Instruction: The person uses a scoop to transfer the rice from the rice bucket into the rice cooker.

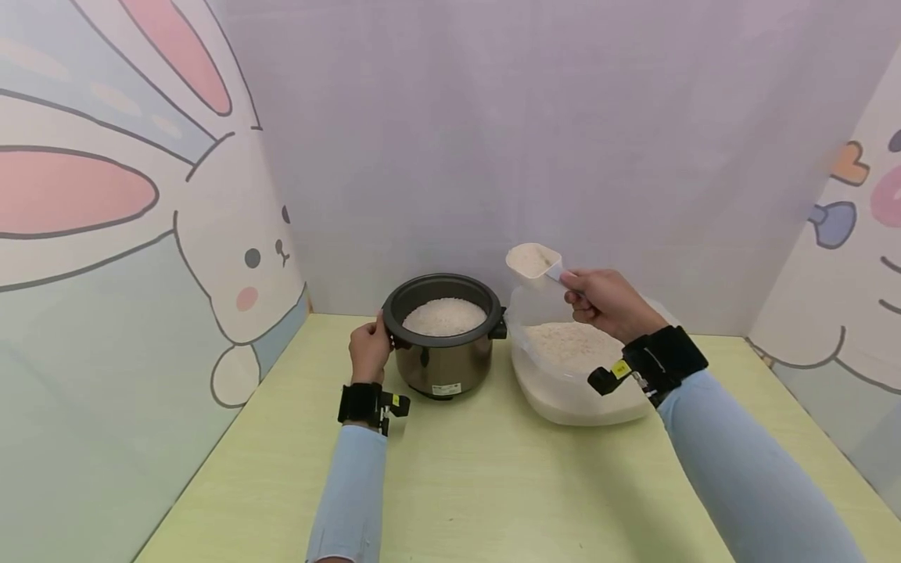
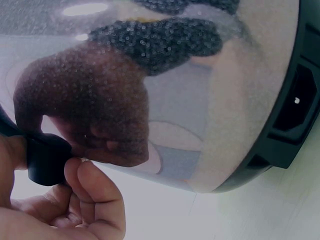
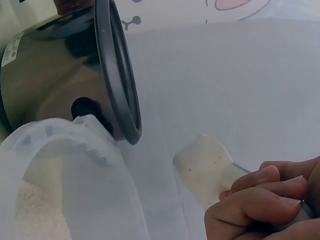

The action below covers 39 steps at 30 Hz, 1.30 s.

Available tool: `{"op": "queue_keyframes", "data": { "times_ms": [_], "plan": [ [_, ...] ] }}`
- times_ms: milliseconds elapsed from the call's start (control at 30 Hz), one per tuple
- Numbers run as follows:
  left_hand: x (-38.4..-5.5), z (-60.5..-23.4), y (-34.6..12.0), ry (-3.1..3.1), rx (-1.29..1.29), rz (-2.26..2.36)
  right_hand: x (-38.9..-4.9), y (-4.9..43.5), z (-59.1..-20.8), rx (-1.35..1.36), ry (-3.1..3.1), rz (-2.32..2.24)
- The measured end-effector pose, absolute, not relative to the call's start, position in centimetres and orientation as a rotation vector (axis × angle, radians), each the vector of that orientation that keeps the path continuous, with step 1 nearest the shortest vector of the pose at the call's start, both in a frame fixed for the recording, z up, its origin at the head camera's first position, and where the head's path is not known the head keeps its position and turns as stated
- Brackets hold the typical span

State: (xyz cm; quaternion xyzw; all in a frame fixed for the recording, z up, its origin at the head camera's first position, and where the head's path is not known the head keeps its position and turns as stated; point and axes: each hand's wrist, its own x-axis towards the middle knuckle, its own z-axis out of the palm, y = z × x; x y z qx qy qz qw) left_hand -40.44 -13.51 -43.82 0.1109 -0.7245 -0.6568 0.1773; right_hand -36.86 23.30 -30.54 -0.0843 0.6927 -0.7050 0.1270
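In the head view a dark, shiny rice cooker point(image 1: 445, 364) stands upright at the back of the table, lidless, with white rice point(image 1: 445, 316) inside. My left hand point(image 1: 369, 352) grips its left side; up close, thumb and curled fingers hold the black side handle point(image 2: 49, 160). To the right, my right hand point(image 1: 607, 301) holds a white scoop point(image 1: 529, 277) by its grey handle. Rice fills the scoop, which is raised above a translucent container point(image 1: 580, 410) of rice. From the right wrist, the scoop point(image 3: 202, 167) shows its outer side, apart from the cooker.
The container's back rim is partly hidden behind my right hand and wrist. A pale curtain wall point(image 1: 493, 141) rises directly behind the cooker. Rabbit-printed panels point(image 1: 239, 234) flank the yellow-green table point(image 1: 479, 485). Black wrist cameras point(image 1: 665, 360) are strapped on both arms.
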Motion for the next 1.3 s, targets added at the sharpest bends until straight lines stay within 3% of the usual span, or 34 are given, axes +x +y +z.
{"op": "queue_keyframes", "data": {
  "times_ms": [367, 1300],
  "plan": [
    [-40.3, -43.8, -13.3, -2.055, 0.319, -1.862, -36.8, 19.9, -28.4, -0.289, 2.252, -1.931],
    [-40.6, -44.0, -12.7, -2.030, 0.319, -1.885, -37.8, 15.8, -28.9, -0.281, 2.617, -1.757]
  ]
}}
